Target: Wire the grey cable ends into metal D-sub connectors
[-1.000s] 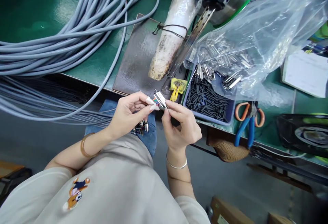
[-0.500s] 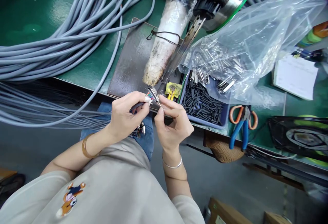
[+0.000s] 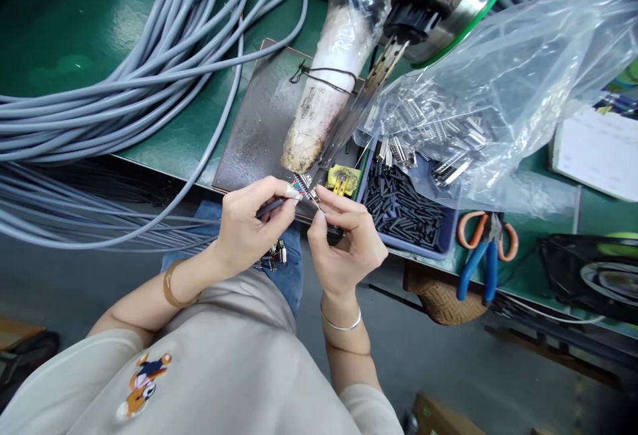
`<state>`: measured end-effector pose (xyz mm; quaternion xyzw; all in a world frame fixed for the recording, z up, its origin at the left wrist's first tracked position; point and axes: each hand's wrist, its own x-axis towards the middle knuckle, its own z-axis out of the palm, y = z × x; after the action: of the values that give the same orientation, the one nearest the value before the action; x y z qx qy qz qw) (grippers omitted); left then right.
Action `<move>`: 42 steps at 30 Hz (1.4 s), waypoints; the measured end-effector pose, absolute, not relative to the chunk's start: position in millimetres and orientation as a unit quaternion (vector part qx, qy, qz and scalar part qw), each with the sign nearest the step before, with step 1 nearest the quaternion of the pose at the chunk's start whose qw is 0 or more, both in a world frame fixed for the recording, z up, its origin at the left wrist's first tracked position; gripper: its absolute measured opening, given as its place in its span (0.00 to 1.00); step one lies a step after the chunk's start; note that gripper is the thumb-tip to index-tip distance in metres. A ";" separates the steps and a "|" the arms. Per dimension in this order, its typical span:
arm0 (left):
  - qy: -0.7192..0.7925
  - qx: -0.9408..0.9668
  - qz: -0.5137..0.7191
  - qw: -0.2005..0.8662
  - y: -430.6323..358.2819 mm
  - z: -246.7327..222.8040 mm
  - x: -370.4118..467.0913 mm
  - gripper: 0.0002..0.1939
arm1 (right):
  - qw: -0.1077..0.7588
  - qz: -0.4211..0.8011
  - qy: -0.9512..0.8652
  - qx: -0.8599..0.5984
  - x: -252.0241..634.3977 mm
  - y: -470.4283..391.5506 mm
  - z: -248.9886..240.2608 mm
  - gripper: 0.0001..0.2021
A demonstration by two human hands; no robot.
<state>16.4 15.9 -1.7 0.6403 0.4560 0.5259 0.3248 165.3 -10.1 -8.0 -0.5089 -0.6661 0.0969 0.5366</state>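
Observation:
My left hand (image 3: 255, 221) is closed round the end of a grey cable, whose thin coloured wires (image 3: 298, 186) fan out at the fingertips. Opposite it, my right hand (image 3: 347, 236) pinches a thin, light-coloured wire (image 3: 316, 204) between thumb and forefinger. Just beyond both hands' fingertips lies a metal multi-pin connector (image 3: 306, 182), partly hidden by fingers and wires. Above it, the white wrapped tube (image 3: 319, 99) points down toward the connector, with the soldering iron (image 3: 356, 106) beside it. Whether the wires touch the pins is too small to tell.
A metal plate (image 3: 249, 136) lies under the tube. Right of it are a yellow sponge (image 3: 343, 173), a blue tray (image 3: 451, 232) of black sleeves, a clear bag (image 3: 538, 56) of connectors, and pliers (image 3: 481, 252). Coiled grey cables (image 3: 149, 89) cover the left side. More connectors (image 3: 273, 256) rest on my lap.
The whole view has shifted slightly, so the bench items appear a little farther right. Both hands keep nearly the same pose and grip at the connector.

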 end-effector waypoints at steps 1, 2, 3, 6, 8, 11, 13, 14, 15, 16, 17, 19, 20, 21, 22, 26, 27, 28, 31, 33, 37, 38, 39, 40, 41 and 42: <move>0.449 0.654 0.529 0.302 16.5 -2.5 16.5 0.04 | 0.537 0.094 -0.667 -0.508 165.3 -9.9 -7.7 0.09; 0.441 0.666 0.531 0.281 17.2 -3.1 16.6 0.04 | 0.536 0.090 -0.668 -0.508 165.4 -9.6 -7.2 0.09; 0.434 0.675 0.534 0.266 17.9 -3.2 16.7 0.05 | 0.536 0.088 -0.669 -0.507 165.6 -9.2 -6.6 0.09; 0.426 0.683 0.540 0.244 19.5 -0.9 16.8 0.05 | 0.537 0.088 -0.669 -0.506 166.3 -7.6 -4.7 0.09; 0.431 0.676 0.541 0.253 19.7 1.7 16.6 0.05 | 0.540 0.092 -0.667 -0.505 166.4 -6.6 -3.8 0.09; 0.442 0.658 0.529 0.302 18.9 3.7 15.5 0.04 | 0.543 0.103 -0.662 -0.506 165.9 -6.1 -4.0 0.10; 0.452 0.654 0.516 0.320 18.5 2.9 14.9 0.03 | 0.543 0.110 -0.660 -0.507 165.3 -6.3 -5.2 0.10; 0.454 0.657 0.513 0.314 18.4 2.1 14.7 0.03 | 0.542 0.111 -0.661 -0.508 165.1 -6.5 -6.0 0.10; 0.455 0.664 0.513 0.299 18.5 1.2 14.7 0.03 | 0.540 0.110 -0.662 -0.508 165.0 -6.7 -6.7 0.09; 0.453 0.671 0.517 0.279 18.7 0.5 14.8 0.04 | 0.539 0.108 -0.663 -0.508 165.0 -7.0 -7.2 0.09; 0.448 0.679 0.520 0.259 18.9 0.0 15.0 0.04 | 0.537 0.104 -0.665 -0.509 165.2 -7.2 -7.4 0.09; 0.440 0.692 0.524 0.231 19.3 0.1 15.8 0.04 | 0.535 0.098 -0.667 -0.510 165.6 -7.5 -6.9 0.09; 0.438 0.696 0.524 0.222 19.5 0.6 16.2 0.04 | 0.533 0.096 -0.668 -0.511 165.8 -7.5 -6.1 0.08; 0.436 0.699 0.524 0.216 19.7 1.4 16.6 0.04 | 0.532 0.095 -0.668 -0.511 166.0 -7.4 -5.0 0.08; 0.435 0.701 0.524 0.211 19.9 2.4 16.9 0.04 | 0.530 0.094 -0.669 -0.512 166.0 -7.3 -3.6 0.08; 0.433 0.703 0.528 0.199 20.8 6.2 17.6 0.04 | 0.524 0.079 -0.673 -0.515 164.9 -6.5 2.6 0.09; 0.432 0.703 0.529 0.199 21.1 6.7 17.5 0.04 | 0.521 0.074 -0.675 -0.517 164.4 -6.4 3.7 0.09; 0.430 0.704 0.529 0.199 21.2 7.0 17.1 0.04 | 0.518 0.068 -0.677 -0.518 164.1 -6.5 4.4 0.09; 0.428 0.707 0.525 0.204 20.7 7.4 15.4 0.05 | 0.519 0.062 -0.679 -0.516 163.9 -7.7 3.7 0.09; 0.426 0.715 0.513 0.210 19.7 7.4 14.1 0.05 | 0.519 0.067 -0.678 -0.515 164.8 -8.8 1.8 0.09; 0.424 0.728 0.495 0.213 18.3 7.9 13.2 0.04 | 0.504 0.057 -0.688 -0.519 167.1 -9.0 -0.4 0.08; 0.424 0.728 0.495 0.210 18.4 8.1 13.4 0.04 | 0.501 0.050 -0.690 -0.520 167.3 -8.4 -0.1 0.08; 0.425 0.729 0.495 0.207 18.7 8.5 13.8 0.04 | 0.499 0.044 -0.690 -0.522 167.4 -7.6 0.6 0.08; 0.426 0.729 0.496 0.203 19.1 9.1 14.2 0.04 | 0.498 0.038 -0.691 -0.523 167.2 -6.7 1.6 0.08; 0.425 0.730 0.497 0.199 19.7 9.9 14.5 0.04 | 0.498 0.032 -0.690 -0.524 166.9 -5.9 2.9 0.08; 0.424 0.731 0.498 0.195 20.2 10.8 14.8 0.04 | 0.497 0.026 -0.690 -0.526 166.5 -5.1 4.4 0.08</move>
<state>14.8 20.2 10.8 0.7306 0.4239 0.4984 0.1952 166.5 -5.1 4.4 -0.5257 -0.6899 0.0263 0.4971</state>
